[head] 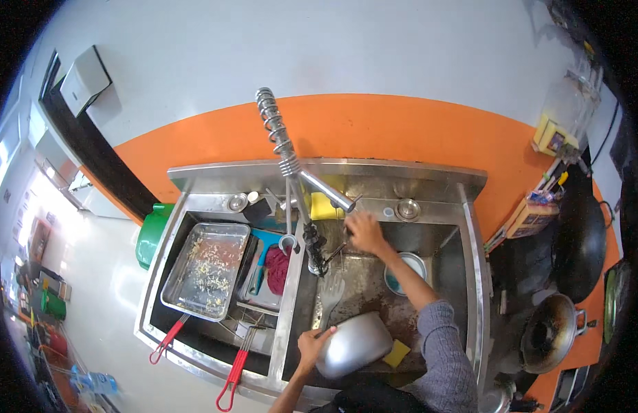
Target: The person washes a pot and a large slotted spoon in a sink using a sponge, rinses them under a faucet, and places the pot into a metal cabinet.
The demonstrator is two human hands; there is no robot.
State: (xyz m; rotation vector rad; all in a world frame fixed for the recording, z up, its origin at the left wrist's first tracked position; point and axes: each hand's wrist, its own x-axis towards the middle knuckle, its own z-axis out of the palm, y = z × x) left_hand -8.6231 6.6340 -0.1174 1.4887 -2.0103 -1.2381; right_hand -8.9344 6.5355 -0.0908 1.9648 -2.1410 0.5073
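A metal pot (355,345) lies tipped in the right basin of a stainless steel sink (289,310), and my left hand (313,347) grips its rim at the left. My right hand (364,231) is raised to the tap's handle area, beside the spout (327,191); what its fingers touch is unclear. A slotted spatula (330,299) stands near the pot's upper left. Behind my right forearm sits a round bowl (405,273) with bluish liquid. A yellow sponge (397,353) lies right of the pot.
The left basin holds a metal tray (208,271) with food scraps, a blue-handled tool (259,268), a dark pink cloth (277,271) and red-handled utensils (232,374). A yellow item (325,206) rests on the back ledge. A used wok (551,333) stands at the right. A green bin (153,237) is at the left.
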